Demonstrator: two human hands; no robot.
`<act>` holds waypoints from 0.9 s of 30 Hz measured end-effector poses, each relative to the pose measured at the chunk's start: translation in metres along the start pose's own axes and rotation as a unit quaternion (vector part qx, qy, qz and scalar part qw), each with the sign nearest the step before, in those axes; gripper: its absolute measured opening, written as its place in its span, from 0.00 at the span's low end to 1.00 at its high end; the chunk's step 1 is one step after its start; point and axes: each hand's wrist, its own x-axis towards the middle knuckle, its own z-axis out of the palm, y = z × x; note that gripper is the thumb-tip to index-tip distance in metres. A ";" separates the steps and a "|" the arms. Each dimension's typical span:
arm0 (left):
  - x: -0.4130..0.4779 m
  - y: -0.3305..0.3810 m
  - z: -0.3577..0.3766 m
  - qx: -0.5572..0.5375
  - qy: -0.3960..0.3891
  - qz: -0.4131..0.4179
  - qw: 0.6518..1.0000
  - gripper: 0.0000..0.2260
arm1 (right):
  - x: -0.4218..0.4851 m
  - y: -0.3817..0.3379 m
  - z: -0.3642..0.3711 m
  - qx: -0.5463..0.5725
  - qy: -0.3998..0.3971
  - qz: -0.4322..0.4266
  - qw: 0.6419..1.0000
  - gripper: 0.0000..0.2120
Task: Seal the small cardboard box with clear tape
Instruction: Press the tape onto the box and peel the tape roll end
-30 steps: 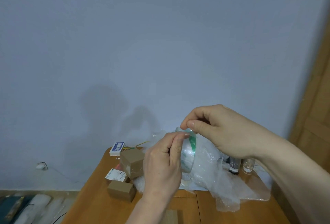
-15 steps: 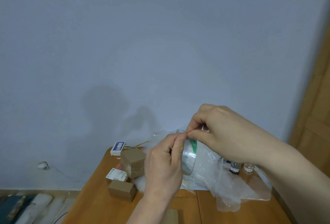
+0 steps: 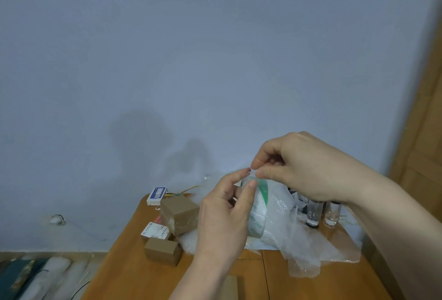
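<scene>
I hold a roll of clear tape with a green inner ring up in front of me, above the table. My left hand grips the roll from the left side. My right hand pinches at the roll's top edge with thumb and forefinger, where the tape's end lies. Small cardboard boxes sit on the table behind: one taped box, a lower one, and a corner of another at the bottom edge, partly hidden by my left arm.
A wooden table stands against a blue-grey wall. Crumpled bubble wrap covers its middle and right. Two small glass vials stand at the back right. A white labelled box and a white label lie at the back left. A wooden door is on the right.
My right thumb and forefinger have shifted from gripping the roll's top to picking at its edge close to my left fingertips. The roll stays at about the same height.
</scene>
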 end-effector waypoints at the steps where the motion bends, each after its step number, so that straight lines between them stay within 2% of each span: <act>1: 0.000 0.000 0.000 -0.004 0.000 0.002 1.000 0.10 | 0.001 0.001 0.000 -0.002 -0.004 0.000 1.000 0.04; 5: -0.002 0.003 0.000 -0.014 -0.019 0.010 1.000 0.14 | 0.004 0.005 -0.001 0.011 -0.026 0.008 1.000 0.06; 14: -0.009 0.006 0.002 -0.072 -0.044 0.006 0.996 0.22 | 0.009 0.019 0.006 0.152 -0.038 0.061 0.986 0.02; 22: -0.013 0.010 0.013 -0.151 -0.046 -0.056 0.986 0.18 | 0.004 0.022 0.012 0.150 -0.016 0.059 0.987 0.04; 27: -0.011 0.010 0.022 -0.169 -0.008 -0.093 0.981 0.17 | -0.003 0.017 0.021 0.125 -0.014 0.053 0.991 0.05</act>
